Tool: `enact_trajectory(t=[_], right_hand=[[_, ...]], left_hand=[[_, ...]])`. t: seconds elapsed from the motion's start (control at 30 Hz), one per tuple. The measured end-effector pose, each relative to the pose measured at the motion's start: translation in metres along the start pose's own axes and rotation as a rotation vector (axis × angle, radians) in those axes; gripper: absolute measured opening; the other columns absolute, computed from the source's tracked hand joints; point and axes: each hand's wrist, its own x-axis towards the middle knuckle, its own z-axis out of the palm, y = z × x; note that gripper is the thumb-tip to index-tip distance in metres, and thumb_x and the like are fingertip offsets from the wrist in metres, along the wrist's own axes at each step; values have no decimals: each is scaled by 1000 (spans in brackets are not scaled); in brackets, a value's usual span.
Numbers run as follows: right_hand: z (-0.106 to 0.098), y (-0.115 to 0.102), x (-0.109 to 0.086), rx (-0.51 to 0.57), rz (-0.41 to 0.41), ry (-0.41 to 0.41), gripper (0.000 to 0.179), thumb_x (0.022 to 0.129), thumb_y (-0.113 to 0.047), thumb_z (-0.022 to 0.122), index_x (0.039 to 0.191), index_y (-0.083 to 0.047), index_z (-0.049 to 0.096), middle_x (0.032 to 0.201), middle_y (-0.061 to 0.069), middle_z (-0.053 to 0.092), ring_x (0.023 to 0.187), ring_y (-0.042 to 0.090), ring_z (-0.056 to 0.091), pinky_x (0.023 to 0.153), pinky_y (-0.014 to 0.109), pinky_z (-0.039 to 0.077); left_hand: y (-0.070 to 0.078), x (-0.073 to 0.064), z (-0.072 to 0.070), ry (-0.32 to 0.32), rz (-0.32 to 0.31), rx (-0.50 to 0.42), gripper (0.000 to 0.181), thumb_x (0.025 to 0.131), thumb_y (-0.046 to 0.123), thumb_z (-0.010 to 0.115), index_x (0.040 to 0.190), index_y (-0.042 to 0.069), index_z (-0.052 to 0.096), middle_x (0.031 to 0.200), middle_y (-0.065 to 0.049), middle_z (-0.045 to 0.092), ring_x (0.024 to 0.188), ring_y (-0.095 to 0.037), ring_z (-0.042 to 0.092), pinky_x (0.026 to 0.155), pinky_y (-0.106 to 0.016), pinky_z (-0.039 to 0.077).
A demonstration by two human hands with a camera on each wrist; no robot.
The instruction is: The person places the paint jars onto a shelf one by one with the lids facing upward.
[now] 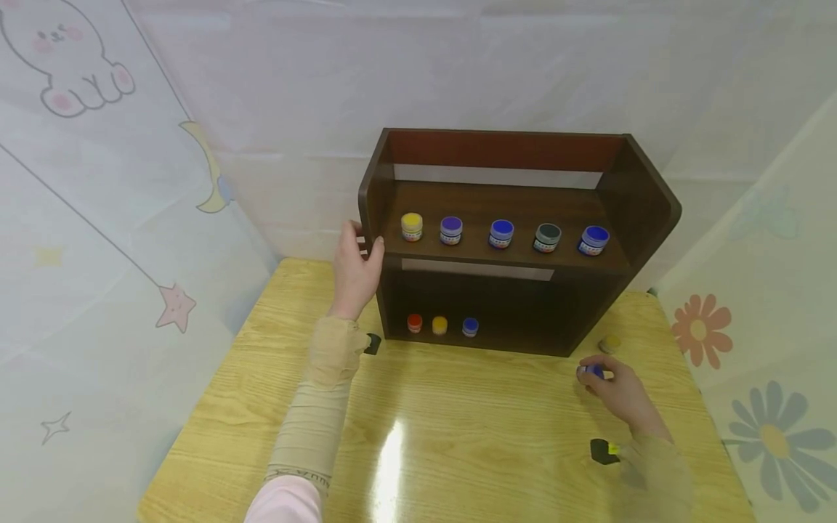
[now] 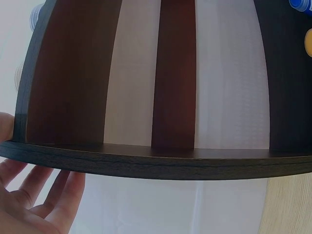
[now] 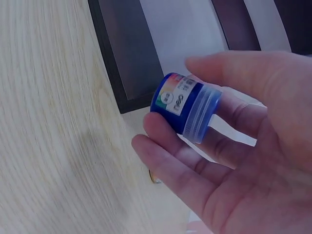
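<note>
My left hand grips the left side panel of a dark brown two-tier shelf. In the left wrist view, the thumb lies on one side of that panel and the fingers on the other. Right of the shelf, my right hand holds a small blue paint jar, with its clear lid toward the palm and its label showing in the right wrist view. Just behind this hand, a yellow-topped jar stands on the table beside the shelf's right side.
Along the upper tier stand several paint jars: yellow, purple, dark and two blue. Red, orange-yellow and blue jars occupy the lower tier's left part. Black patches mark the wooden table.
</note>
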Motion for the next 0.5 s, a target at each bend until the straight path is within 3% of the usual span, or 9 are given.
enact_trajectory(t=[0.13, 0.27, 0.5], right_hand=[[1, -4, 0, -12, -20, 12, 36, 106, -23, 57, 126, 7, 59, 112, 20, 63, 97, 36, 70, 77, 34, 59], [2, -8, 2, -19, -30, 15, 41, 107, -24, 55, 132, 8, 56, 120, 24, 58, 97, 36, 70, 77, 36, 59], [5, -17, 7, -43, -66, 54, 41, 107, -26, 56, 132, 6, 57, 122, 26, 58, 98, 37, 68, 62, 29, 51]], left_hand=[[1, -1, 0, -3, -2, -4, 24, 100, 14, 60, 118, 2, 49, 111, -15, 57, 94, -31, 62, 82, -43, 54], [1, -1, 0, -5, -2, -2, 25, 101, 14, 60, 119, 2, 49, 112, -15, 57, 95, -31, 62, 82, -43, 54], [1, -1, -1, -7, 3, -3, 24, 101, 14, 59, 119, 2, 48, 112, -15, 57, 94, -31, 63, 82, -43, 54]])
